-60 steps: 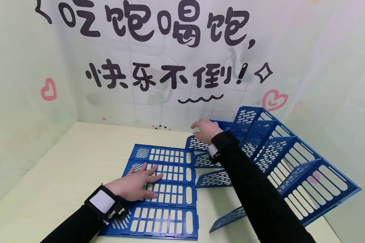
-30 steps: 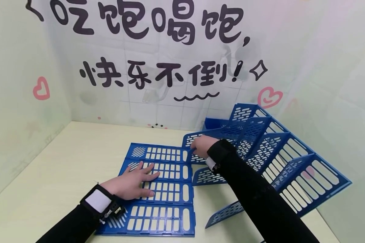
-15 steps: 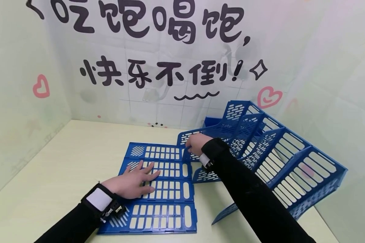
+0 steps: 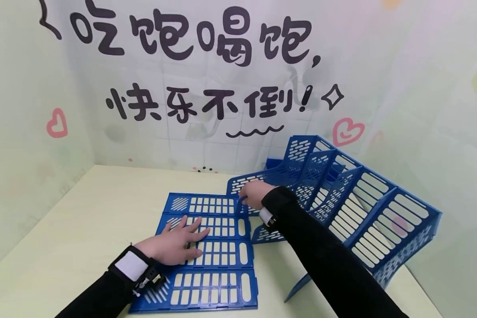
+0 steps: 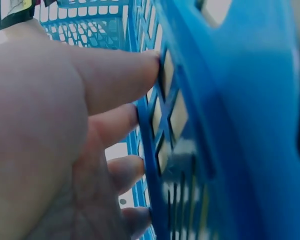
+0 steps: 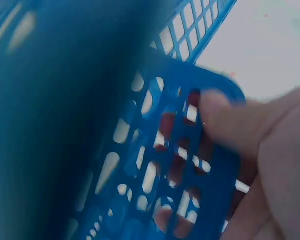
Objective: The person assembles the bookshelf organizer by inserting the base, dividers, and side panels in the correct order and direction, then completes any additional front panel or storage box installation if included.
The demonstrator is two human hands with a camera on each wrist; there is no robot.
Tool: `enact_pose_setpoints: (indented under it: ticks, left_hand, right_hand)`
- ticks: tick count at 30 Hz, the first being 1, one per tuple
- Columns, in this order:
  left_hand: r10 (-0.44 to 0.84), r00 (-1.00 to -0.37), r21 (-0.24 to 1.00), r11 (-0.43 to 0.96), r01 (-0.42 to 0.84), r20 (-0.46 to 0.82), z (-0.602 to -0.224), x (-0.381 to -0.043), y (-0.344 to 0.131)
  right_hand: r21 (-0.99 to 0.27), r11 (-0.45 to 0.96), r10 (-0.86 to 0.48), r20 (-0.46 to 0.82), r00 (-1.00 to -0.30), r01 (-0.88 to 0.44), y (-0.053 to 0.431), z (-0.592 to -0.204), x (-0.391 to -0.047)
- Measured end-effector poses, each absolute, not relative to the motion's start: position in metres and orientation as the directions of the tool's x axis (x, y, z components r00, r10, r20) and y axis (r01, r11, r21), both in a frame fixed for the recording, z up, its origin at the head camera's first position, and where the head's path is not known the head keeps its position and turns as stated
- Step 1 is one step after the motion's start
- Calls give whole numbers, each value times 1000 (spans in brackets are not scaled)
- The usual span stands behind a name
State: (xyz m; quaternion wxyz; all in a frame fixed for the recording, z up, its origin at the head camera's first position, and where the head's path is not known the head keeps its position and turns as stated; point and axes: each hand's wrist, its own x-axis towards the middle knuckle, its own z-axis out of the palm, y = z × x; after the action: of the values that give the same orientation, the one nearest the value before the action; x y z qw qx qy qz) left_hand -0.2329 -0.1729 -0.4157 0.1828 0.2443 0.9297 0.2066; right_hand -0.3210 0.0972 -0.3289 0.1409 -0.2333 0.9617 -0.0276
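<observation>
A slotted blue panel (image 4: 200,305) in several joined sections lies flat on the table, left of centre. On it rests my left hand (image 4: 171,247), fingers spread; the left wrist view shows its fingertips against the lattice. To the right, joined slotted blue panels form a file rack (image 4: 372,215) with upright dividers. My right hand (image 4: 256,193) pinches the rounded near end of one slotted divider (image 6: 220,165), thumb on one face and fingers behind, seen through the slots. That end stands right at the flat panel's right edge. My right sleeve hides part of the rack.
A blue plastic piece (image 4: 274,163) sits behind the rack near the back wall. The pale table (image 4: 115,198) continues to the left. A printed white sheet (image 4: 206,150) hangs at the back. One divider's curved tip (image 4: 296,289) sticks out below my right forearm.
My right hand has come down from above the dividers and taken hold of one. The rack has shifted left, its right end turning. My left hand stays on the flat panel.
</observation>
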Motion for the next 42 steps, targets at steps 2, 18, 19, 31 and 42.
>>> enact_pose_setpoints:
  ticks: [2,18,19,31,42]
  left_hand:
    - [529,-813,466,799,381,-242,-420,-232,-170]
    - [561,-790,557,750,358,-248,-424,-243,-191]
    - [559,-787,562,751,346,-262,-422,-243,-194]
    - [534,-784,573,766,290,-317,-414,-248,-194]
    - [517,-795,554,781,288,-316,-413,-247,-192]
  right_hand:
    - [-136,883,-469,-228,-853,-449,104,-327,-316]
    - [-105,827,-546,-387,-744,-552,156,-335,-263]
    - [-102,817,-560,-376,-739,-568,159,-337,-263]
    - [-109,779,-608,-368,-703,-617,168,-330,-273]
    - [-62,844,-514,-375,-772,-532,156,-331,-273]
